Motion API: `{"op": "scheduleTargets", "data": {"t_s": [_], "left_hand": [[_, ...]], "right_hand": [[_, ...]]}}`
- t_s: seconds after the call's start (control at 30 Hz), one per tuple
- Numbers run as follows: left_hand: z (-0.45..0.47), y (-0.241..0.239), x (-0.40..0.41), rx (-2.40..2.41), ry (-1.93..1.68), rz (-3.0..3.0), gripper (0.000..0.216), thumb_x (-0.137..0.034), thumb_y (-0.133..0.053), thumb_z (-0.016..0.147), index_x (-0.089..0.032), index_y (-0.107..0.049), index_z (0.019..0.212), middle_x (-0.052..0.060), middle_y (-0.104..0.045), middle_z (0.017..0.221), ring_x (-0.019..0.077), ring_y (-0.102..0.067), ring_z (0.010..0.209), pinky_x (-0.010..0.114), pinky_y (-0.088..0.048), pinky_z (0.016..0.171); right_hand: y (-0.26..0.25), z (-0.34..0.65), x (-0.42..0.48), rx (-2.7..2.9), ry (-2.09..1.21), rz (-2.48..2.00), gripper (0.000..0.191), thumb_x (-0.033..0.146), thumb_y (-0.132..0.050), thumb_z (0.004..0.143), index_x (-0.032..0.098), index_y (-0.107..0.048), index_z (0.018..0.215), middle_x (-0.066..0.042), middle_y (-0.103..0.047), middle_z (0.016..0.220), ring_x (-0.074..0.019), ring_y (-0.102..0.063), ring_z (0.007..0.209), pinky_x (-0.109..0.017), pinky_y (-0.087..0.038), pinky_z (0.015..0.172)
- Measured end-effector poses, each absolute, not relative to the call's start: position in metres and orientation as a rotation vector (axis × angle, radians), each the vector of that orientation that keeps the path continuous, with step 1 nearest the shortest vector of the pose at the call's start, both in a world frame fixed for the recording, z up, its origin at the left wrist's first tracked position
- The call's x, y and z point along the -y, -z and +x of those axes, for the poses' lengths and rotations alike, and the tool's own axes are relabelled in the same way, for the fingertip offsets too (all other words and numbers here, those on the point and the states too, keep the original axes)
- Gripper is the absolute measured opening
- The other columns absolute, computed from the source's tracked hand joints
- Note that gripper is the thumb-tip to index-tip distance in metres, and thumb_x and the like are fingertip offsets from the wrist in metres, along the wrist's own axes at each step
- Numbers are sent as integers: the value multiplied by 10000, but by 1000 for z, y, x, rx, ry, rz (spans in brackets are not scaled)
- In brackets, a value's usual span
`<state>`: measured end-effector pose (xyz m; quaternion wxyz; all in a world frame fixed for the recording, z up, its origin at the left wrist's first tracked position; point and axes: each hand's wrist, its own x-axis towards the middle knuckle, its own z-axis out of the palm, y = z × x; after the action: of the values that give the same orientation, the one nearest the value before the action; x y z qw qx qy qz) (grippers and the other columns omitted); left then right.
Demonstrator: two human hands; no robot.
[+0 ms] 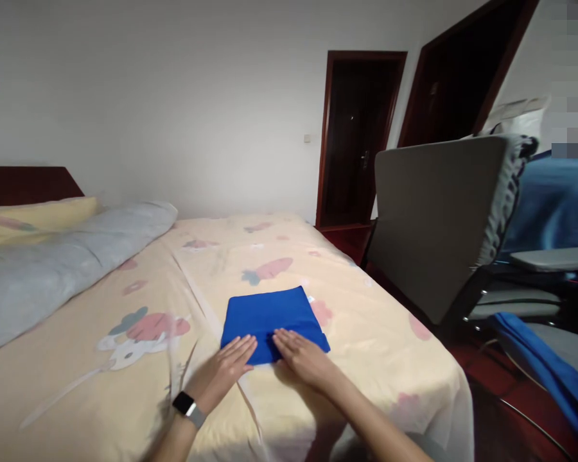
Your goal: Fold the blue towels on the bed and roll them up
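A folded blue cloth (272,314) lies flat on the bed (212,385), which has a pale yellow sheet printed with carrots and rabbits. My left hand (234,362) rests on its near left corner, fingers stretched out flat. On the near edge, right of the middle, lies my right hand (298,351), also flat with straight fingers. Neither hand grips the fabric. A watch (185,404) with a dark face is on my left wrist.
A grey bolster-like roll (77,263) and a yellow pillow (38,218) lie at the left. Right of the bed stands a grey folding chair (433,224); another blue cloth (544,366) hangs near it. A person in blue (559,199) is at the far right.
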<state>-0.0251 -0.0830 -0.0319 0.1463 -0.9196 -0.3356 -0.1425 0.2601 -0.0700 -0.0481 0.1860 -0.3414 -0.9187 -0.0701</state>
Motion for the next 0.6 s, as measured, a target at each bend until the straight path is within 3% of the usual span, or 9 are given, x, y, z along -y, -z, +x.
{"op": "scheduleTargets", "data": {"t_s": [0.17,0.43,0.6], "left_hand": [[-14,50,67,917,404,-2678,480,-321,-414,1076,-212,-395,1543,85,-582,1478,216,-549,1358,411,-505,1120],[-78,35,87,1310,528,-2920,526,-185,-482,1038,-360,-408,1529,-35,-512,1524,195,-518,1373,373,-505,1112],[-88,30,90,1382,520,-2961,496,-138,-461,1033,-376,-498,1467,-73,-525,1503,159,-537,1353,345,-491,1112]], "right_hand": [[52,226,67,2581,101,-954,483,259,-572,1004,73,-528,1447,-181,-542,1451,-267,-539,1347,-399,-450,1152],[44,342,72,2506,-112,-973,493,160,-477,1027,227,-463,1515,-76,-497,1511,-233,-517,1366,-404,-446,1163],[37,364,74,2519,-317,-1063,508,140,-462,1027,290,-456,1512,-16,-460,1535,-240,-488,1385,-405,-441,1169]]}}
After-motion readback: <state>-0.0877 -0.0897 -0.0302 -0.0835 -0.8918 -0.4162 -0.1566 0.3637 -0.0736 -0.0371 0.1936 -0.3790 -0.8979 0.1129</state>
